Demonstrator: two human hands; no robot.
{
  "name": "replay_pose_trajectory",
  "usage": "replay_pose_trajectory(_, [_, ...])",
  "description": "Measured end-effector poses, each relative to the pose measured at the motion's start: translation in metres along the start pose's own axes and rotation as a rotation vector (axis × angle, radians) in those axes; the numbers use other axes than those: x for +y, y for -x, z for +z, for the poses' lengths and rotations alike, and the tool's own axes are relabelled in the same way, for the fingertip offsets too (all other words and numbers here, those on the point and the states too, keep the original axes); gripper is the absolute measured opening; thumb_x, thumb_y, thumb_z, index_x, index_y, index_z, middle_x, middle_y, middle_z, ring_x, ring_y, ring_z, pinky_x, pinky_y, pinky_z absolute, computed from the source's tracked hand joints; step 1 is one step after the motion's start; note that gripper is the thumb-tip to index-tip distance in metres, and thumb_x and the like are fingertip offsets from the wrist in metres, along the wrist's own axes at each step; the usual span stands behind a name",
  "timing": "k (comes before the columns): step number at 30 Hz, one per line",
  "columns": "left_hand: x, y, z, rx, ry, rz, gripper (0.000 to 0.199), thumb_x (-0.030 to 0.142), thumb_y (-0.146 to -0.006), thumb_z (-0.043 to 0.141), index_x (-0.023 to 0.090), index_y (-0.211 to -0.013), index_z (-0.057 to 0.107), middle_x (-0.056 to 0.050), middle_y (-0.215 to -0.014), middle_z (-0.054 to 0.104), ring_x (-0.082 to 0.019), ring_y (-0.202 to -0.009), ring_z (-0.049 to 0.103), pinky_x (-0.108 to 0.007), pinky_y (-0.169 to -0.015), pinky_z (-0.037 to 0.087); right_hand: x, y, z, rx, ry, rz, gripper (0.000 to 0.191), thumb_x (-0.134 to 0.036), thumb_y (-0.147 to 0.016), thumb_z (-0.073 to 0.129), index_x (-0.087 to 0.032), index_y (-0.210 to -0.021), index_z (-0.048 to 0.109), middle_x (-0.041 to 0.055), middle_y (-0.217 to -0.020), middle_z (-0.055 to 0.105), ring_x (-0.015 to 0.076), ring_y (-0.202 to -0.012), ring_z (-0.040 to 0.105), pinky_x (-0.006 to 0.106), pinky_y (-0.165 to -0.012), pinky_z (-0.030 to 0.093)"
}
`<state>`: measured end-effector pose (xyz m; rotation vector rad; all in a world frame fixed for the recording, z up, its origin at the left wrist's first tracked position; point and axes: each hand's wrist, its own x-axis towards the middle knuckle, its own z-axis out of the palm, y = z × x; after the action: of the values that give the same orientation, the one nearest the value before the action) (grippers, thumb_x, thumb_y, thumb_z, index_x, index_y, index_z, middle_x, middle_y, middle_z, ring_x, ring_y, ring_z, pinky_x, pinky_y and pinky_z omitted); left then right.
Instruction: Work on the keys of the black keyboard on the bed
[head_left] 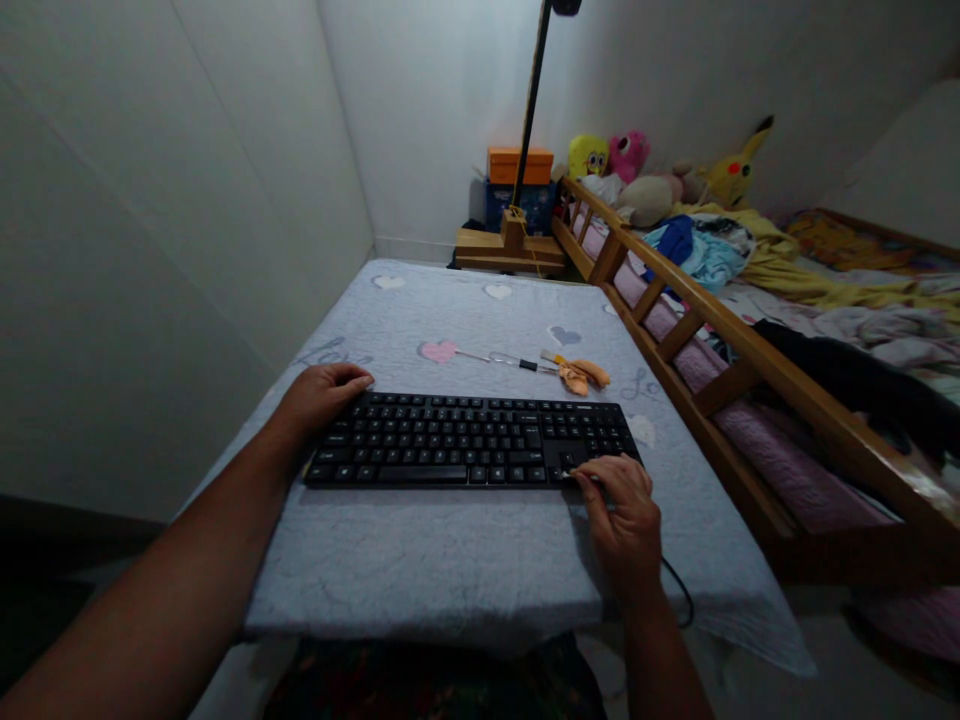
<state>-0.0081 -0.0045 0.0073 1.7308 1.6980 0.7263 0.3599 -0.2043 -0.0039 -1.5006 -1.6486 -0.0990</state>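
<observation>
A black keyboard (pixel 450 440) lies flat on the cloth-covered table (pixel 435 560). At its upper left corner rests my left hand (pixel 322 395), fingers together against the edge; whether it grips the keyboard is hard to tell. My right hand (pixel 619 500) is over the lower right part, thumb and forefinger pinched on a small whitish thing at the arrow keys, too small to name. Behind the keyboard lie a thin tool with a black grip (pixel 528 365), a small brush (pixel 553 357) and a crumpled orange cloth (pixel 581 375).
A black cable (pixel 681 590) hangs near the table's front right edge. Along the right side runs a wooden bed rail (pixel 720 320), with clothes and plush toys beyond it. A wooden stand (pixel 514 240) with a pole and an orange box (pixel 520 165) are behind the table.
</observation>
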Motion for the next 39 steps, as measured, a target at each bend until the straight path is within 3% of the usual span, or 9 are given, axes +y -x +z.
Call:
replay_pose_trajectory(8, [-0.004, -0.0028, -0.0008, -0.008, -0.042, 0.034, 0.04, 0.055, -0.07, 0.062, 0.02, -0.083, 0.074, -0.002, -0.079, 0.075, -0.023, -0.076, 0.066, -0.03, -0.072, 0.048, -0.0014, -0.0047, 0.0015, 0.0, -0.009, 0.029, 0.01, -0.023, -0.093, 0.059, -0.023, -0.088, 0.067, 0.0023, -0.085, 0.068, 0.0203, -0.086, 0.059, 0.041, -0.088, 0.042])
replay_pose_trajectory(24, [-0.0031, -0.0014, -0.0001, 0.002, -0.022, 0.025, 0.04, 0.054, -0.068, 0.062, 0.019, -0.083, 0.074, -0.002, -0.077, 0.074, -0.022, -0.074, 0.066, -0.029, -0.069, 0.048, -0.001, 0.0003, 0.0001, 0.01, -0.009, -0.022, 0.008, -0.018, -0.092, 0.059, -0.024, -0.088, 0.062, 0.0011, -0.084, 0.066, 0.0198, -0.086, 0.059, 0.043, -0.095, 0.04])
replay_pose_trajectory(32, [-0.0025, -0.0017, 0.0005, -0.001, -0.021, 0.022, 0.039, 0.055, -0.069, 0.063, 0.02, -0.082, 0.074, -0.001, -0.076, 0.074, -0.021, -0.071, 0.065, -0.029, -0.067, 0.048, -0.001, -0.0038, 0.0036, 0.013, -0.013, 0.048, 0.01, -0.022, -0.093, 0.059, -0.023, -0.087, 0.067, 0.0027, -0.086, 0.066, 0.0203, -0.087, 0.058, 0.039, -0.085, 0.042])
replay_pose_trajectory(39, [-0.0007, -0.0001, -0.0003, -0.006, -0.014, 0.027, 0.039, 0.054, -0.07, 0.062, 0.018, -0.083, 0.074, -0.002, -0.076, 0.073, -0.021, -0.072, 0.065, -0.028, -0.068, 0.047, 0.0007, -0.0022, 0.0035, 0.054, 0.017, 0.109, 0.012, -0.027, -0.094, 0.059, -0.022, -0.086, 0.066, 0.0016, -0.083, 0.067, 0.0199, -0.085, 0.058, 0.038, -0.087, 0.041])
